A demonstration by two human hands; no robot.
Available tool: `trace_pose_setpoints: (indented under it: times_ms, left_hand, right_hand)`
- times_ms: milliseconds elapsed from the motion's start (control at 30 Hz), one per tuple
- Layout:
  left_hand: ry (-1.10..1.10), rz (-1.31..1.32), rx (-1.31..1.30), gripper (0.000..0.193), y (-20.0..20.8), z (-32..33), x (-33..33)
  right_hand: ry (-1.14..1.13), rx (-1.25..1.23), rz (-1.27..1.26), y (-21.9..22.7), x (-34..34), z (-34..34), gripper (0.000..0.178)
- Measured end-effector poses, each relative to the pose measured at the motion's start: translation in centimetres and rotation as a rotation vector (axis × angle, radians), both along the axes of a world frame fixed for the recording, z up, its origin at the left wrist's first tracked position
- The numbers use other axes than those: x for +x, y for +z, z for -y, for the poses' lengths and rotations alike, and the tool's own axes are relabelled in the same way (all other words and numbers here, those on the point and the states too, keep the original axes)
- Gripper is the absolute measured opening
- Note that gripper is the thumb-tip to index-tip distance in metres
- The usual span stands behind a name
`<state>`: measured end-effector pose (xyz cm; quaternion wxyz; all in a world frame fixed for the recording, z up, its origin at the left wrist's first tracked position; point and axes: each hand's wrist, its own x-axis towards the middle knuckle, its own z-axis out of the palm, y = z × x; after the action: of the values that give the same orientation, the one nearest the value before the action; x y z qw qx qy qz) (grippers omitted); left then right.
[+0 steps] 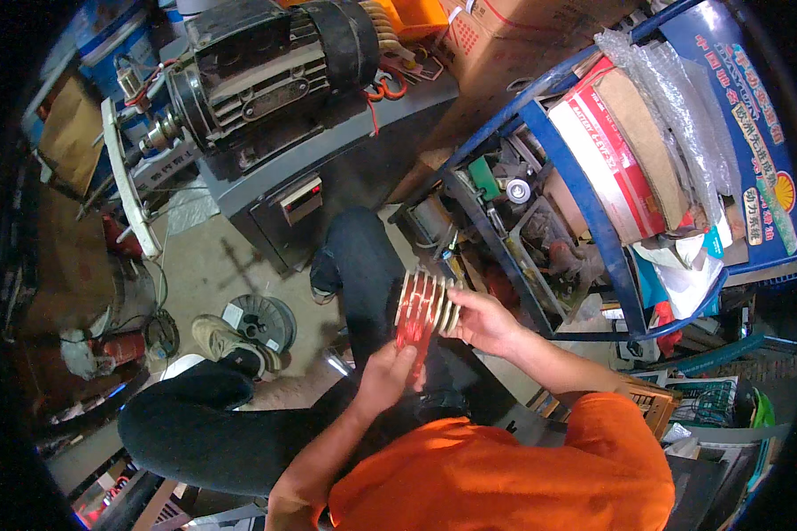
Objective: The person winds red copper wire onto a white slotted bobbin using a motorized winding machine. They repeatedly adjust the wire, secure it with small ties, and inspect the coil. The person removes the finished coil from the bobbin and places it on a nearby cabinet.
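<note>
Over my lap I hold a ribbed coil former (421,297) with several pale flanges side by side and reddish copper-coloured wire between them. My right hand (487,322) grips its right side, thumb on top along the flanges. My left hand (388,377) is closed at its lower end, around a red bundle (413,334) that hangs from the former. Whether this bundle is wire or some other strand is too blurred to tell. The fingers under the former are partly hidden.
An electric motor (283,75) sits on a grey cabinet (328,133) ahead, with orange-handled scissors (388,87) beside it. A wire spool (262,322) lies on the floor by my left shoe. At right, a blue metal rack (584,168) holds cardboard, bubble wrap and cluttered trays.
</note>
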<state>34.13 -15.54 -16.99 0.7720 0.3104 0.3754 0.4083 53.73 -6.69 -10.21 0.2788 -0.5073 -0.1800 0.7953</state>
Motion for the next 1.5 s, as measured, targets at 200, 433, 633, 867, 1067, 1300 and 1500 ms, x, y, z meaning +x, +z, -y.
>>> trace_pose_setpoints:
  times_ms: [200, 433, 633, 867, 1067, 1300, 1500]
  left_hand:
    - [0.047, -0.096, 0.022, 0.026, 0.7, -0.1, -0.2]
    - [0.207, -0.104, -0.084, 0.011, 2.4, -0.3, 0.0]
    - [0.315, -0.121, -0.086, 0.009, 2.2, -0.7, -0.1]
    - [0.438, -0.123, -0.07, 0.008, 2.8, -1.4, -0.7]
    - [0.428, -0.211, -0.106, 0.011, 3.3, -2.7, -1.9]
    - [0.462, -0.185, -0.127, 0.011, 3.0, -2.5, -3.1]
    - [0.414, -0.227, -0.099, 0.016, 2.9, -2.7, -2.7]
  right_hand:
    - [0.088, 0.35, 0.162, -0.2, -0.4, 1.3, 0.052]
    - [0.104, 0.386, 0.207, -0.2, -0.9, 1.3, 0.058]
    - [0.078, 0.327, 0.171, -0.6, -2.4, 2.5, 0.052]
    - [-0.002, 0.297, 0.057, -1.0, -1.3, 1.0, 0.06]
    - [0.056, 0.254, 0.012, -0.3, 0.4, -1.1, 0.048]
    - [-0.233, 0.558, -0.422, 8.8, -0.6, -13.3, 0.051]
    - [-0.253, 0.829, -0.247, 16.2, -9.7, -31.9, 0.035]
